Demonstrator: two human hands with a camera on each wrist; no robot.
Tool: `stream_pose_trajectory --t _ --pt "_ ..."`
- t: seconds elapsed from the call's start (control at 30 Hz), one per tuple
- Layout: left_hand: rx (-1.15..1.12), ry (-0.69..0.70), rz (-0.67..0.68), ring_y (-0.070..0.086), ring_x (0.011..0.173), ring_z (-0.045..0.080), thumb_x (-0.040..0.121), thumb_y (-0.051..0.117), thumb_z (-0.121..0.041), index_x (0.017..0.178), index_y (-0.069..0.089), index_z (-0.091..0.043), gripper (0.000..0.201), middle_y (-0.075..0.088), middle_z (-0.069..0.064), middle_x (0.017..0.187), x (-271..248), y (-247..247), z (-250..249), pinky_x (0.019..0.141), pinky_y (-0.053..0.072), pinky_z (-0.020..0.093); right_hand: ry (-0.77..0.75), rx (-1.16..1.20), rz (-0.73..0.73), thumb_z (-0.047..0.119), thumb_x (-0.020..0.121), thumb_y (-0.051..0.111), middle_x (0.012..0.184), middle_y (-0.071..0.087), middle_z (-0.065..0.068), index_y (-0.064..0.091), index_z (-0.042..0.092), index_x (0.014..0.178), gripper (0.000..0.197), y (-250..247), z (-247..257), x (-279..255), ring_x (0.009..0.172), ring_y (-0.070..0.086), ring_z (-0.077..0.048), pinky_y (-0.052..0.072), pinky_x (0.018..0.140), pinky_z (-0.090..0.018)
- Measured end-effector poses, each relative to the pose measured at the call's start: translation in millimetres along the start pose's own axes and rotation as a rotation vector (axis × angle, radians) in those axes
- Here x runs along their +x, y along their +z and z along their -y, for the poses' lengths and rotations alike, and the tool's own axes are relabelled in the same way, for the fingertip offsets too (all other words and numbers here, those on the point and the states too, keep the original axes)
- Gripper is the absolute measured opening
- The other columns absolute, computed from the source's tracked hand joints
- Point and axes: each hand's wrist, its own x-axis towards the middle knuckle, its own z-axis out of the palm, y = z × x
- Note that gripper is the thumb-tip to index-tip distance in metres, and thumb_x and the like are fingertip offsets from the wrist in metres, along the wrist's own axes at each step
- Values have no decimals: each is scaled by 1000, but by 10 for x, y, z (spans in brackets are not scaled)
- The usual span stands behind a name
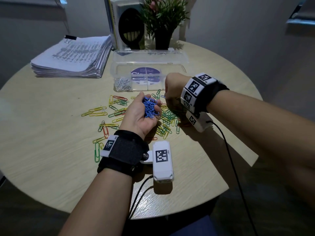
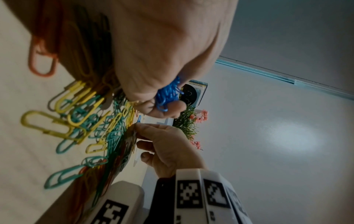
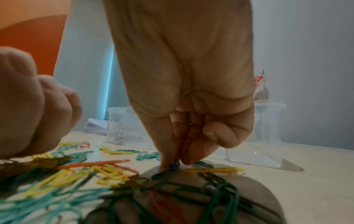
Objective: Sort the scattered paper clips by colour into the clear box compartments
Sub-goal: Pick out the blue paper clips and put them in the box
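Note:
My left hand [image 1: 144, 106] is turned palm up above the table, its fingers cupped round a bunch of blue paper clips [image 1: 150, 108], which also shows in the left wrist view [image 2: 168, 94]. Just right of it, my right hand [image 1: 166, 97] reaches down, thumb and forefinger pinching one blue clip [image 3: 174, 164] at the table surface. Yellow, green and orange clips [image 1: 117, 108] lie scattered under and around both hands. The clear box [image 1: 180, 65] stands open behind them, with silver clips [image 1: 122, 84] in its front left compartment; its other compartments look empty.
A thick stack of printed paper [image 1: 71, 57] lies at the back left of the round wooden table [image 1: 51, 150]. A potted plant [image 1: 162, 38] and upright books [image 1: 127, 23] stand behind the box. Cables [image 1: 230, 159] trail from the wrist cameras.

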Motion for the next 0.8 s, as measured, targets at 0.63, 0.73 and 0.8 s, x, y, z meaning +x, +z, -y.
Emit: stream_pose_trajectory --t 0.63,0.73,0.8 --pt "16 21 2 51 69 15 102 32 -33 80 53 -10 38 54 6 77 -10 -19 -42 41 42 14 -156 530 16 16 86 68 69 64 -4 71 4 88 12 -328 179 -409 62 58 -14 40 45 -18" --pt "10 34 30 51 58 12 100 40 -22 76 50 -11 28 51 2 68 -40 -24 -181 39 39 13 -74 378 -266 11 87 60 82 63 -3 69 9 94 12 -350 95 -290 76 60 -16 43 59 -21" --pt "9 60 27 51 56 11 97 46 -17 76 50 -10 23 52 2 67 -59 -12 -297 38 39 13 -18 275 -379 9 86 57 110 60 -10 66 12 104 20 -342 27 -193 99 60 -25 45 75 -27"
